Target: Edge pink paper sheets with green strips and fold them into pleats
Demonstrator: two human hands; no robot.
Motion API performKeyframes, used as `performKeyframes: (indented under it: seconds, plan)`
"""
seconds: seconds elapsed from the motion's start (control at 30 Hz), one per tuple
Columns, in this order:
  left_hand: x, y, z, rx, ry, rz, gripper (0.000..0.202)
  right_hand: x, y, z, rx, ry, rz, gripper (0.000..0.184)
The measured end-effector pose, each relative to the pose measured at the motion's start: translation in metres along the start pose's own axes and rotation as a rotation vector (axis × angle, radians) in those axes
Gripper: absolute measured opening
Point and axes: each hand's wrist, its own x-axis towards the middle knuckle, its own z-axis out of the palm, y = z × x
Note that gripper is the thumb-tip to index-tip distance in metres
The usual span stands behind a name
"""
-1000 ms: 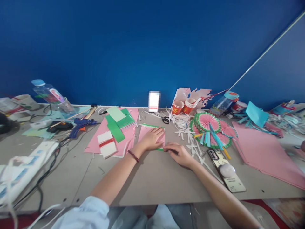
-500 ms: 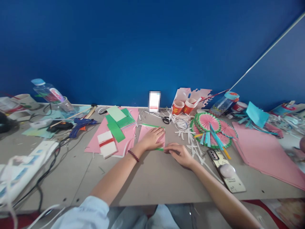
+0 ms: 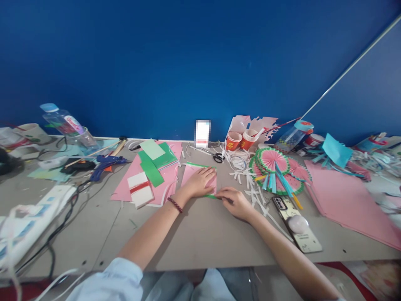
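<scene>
A sheet of pink paper with green strips along its far and near edges lies flat on the table. My left hand rests palm down on it with the fingers stretched out, covering much of its middle. At the sheet's near right corner, my right hand has its fingers bent and pressed together on the green edge. The thumb and fingertips partly hide that corner.
Left lie green paper pieces, a white box with a red band and a glue gun. Black-handled scissors sit behind the sheet. Rightward are white paper scraps, watermelon paper fans, a phone and pink sheets.
My right hand has shifted very slightly at the corner of the sheet. My left hand stays flat on the paper.
</scene>
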Motion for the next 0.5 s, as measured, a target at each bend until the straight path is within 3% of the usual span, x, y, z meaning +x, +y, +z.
performKeyframes:
  seconds: [0.23,0.37,0.5]
  plan:
    - [0.001,0.001,-0.001,0.009,-0.016,-0.018,0.063,-0.003,-0.013,0.009,-0.450,-0.086,-0.267,0.025]
    - [0.001,0.002,-0.001,0.007,-0.002,-0.020,0.061,-0.002,-0.010,0.011,-0.482,-0.033,-0.296,0.020]
    - [0.000,0.000,0.000,-0.001,-0.003,-0.018,0.062,-0.001,0.000,0.003,-0.416,-0.026,-0.276,0.029]
